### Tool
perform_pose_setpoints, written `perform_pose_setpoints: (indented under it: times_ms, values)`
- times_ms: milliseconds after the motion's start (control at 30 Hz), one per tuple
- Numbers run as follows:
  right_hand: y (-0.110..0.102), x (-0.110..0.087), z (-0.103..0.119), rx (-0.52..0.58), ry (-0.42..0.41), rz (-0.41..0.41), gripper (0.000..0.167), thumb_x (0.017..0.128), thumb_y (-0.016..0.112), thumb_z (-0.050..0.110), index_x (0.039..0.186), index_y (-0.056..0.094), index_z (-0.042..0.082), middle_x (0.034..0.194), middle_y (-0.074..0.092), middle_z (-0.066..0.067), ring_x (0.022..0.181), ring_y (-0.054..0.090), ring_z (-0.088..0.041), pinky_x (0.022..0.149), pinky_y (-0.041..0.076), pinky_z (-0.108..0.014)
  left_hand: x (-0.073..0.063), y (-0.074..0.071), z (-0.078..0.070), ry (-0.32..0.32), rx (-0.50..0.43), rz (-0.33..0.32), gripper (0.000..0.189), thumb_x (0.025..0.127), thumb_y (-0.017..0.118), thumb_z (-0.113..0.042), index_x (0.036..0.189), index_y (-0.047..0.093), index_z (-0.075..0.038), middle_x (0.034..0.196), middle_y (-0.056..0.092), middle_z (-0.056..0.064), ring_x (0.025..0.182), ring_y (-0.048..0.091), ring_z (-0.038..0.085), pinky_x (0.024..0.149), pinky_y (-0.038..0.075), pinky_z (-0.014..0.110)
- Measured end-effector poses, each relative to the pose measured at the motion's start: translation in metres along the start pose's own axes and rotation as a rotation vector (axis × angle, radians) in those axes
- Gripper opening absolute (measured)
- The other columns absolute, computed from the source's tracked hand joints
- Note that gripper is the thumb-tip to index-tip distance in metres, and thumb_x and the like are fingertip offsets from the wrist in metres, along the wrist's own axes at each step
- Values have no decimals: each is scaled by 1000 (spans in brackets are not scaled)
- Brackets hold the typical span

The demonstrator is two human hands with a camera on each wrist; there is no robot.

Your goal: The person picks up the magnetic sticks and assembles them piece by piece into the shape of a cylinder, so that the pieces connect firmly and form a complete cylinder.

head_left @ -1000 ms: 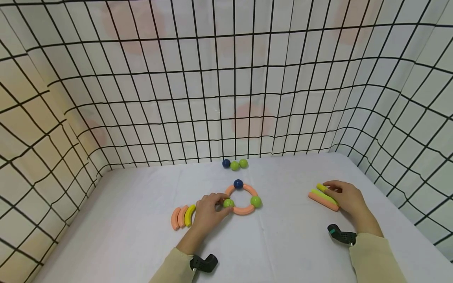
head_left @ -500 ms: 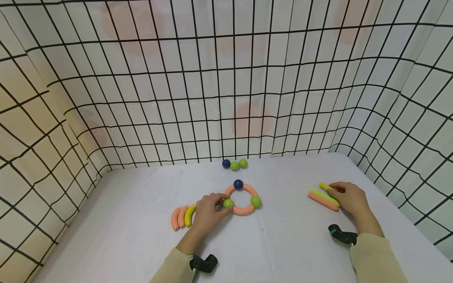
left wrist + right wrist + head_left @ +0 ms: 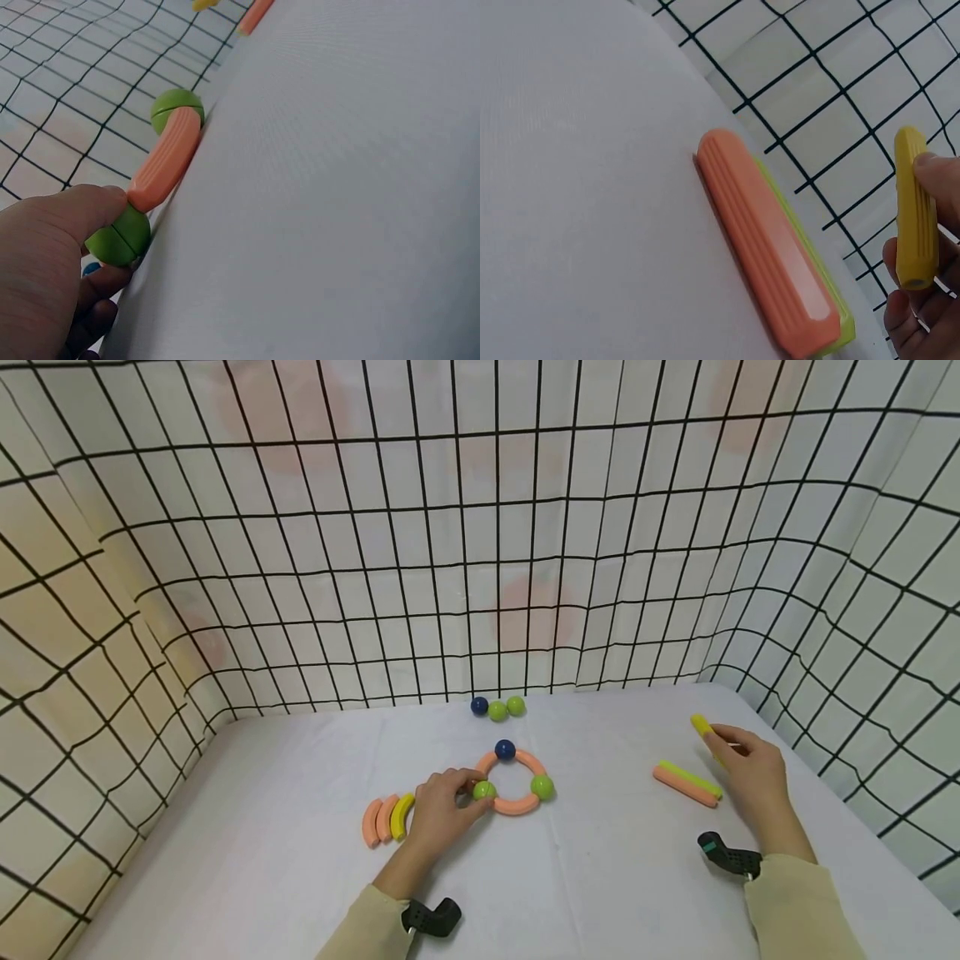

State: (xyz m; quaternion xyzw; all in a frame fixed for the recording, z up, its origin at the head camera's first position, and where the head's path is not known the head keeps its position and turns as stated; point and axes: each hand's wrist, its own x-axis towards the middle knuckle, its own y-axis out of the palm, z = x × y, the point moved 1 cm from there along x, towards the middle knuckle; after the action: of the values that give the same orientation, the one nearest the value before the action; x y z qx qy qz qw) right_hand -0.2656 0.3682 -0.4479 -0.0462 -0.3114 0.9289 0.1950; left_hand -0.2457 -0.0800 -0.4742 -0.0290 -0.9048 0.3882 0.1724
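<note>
Ring (image 3: 516, 807) sits mid-surface, three orange curved sticks alternating with three balls; looks closed, though fingers partly cover the left joint. Left hand (image 3: 444, 814) has thumb and fingers pinching the ring's left green ball (image 3: 483, 791). Right hand (image 3: 753, 772) pinches a yellow straight stick (image 3: 701, 724) toward the right edge; looks raised off the surface, joined to nothing visible. So: ring likely done, straight sticks not yet added, my guess.

Unused: orange straight stick (image 3: 684, 785) and green straight stick (image 3: 693, 779), side by side near the right edge. Loose blue ball (image 3: 479, 706) and two loose green balls (image 3: 497, 712) by the middle of the far edge. Two loose orange curved sticks (image 3: 371, 823) and a yellow curved stick (image 3: 402, 818), left of the ring, the yellow one just beside the left hand.

Black mesh (image 3: 497, 562) rises beyond the far edge of the white table (image 3: 600, 877). Nothing seen between right hand and ring except the two straight sticks, low and slightly nearer the front edge.
</note>
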Motion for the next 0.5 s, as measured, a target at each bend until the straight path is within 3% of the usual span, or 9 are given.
perform_pose_setpoints:
  times_ms: [167, 300, 367, 500]
  values:
    - [0, -2, 8, 51, 15, 53, 72, 95, 43, 68, 149, 48, 20, 152, 44, -11, 123, 43, -22, 86, 43, -27, 0, -1, 0, -3, -3, 2, 33, 85, 78, -37, 114, 72, -22, 89, 64, -4, 84, 48, 12, 77, 30, 31]
    - [4, -4, 16, 56, -25, 68, 72, 97, 44, 65, 148, 48, 15, 144, 49, -12, 114, 47, -19, 82, 45, -22, -1, 0, 0, -6, -1, 3, 33, 85, 78, -37, 114, 72, -22, 89, 64, -5, 84, 48, 12, 77, 30, 31]
    - [7, -4, 20, 67, -53, 73, 71, 97, 45, 64, 147, 49, 13, 133, 56, -4, 106, 48, -16, 77, 46, -18, -1, 0, 0, -7, 2, 2, 32, 85, 78, -37, 114, 72, -22, 89, 63, -5, 83, 48, 12, 77, 30, 31]
    - [13, -7, 29, 114, -126, 93, 66, 98, 49, 59, 142, 53, 10, 104, 62, 23, 95, 50, -11, 72, 48, -15, 0, -1, 0, -4, 3, 1, 32, 85, 78, -36, 114, 71, -23, 89, 63, -5, 83, 47, 12, 77, 30, 31]
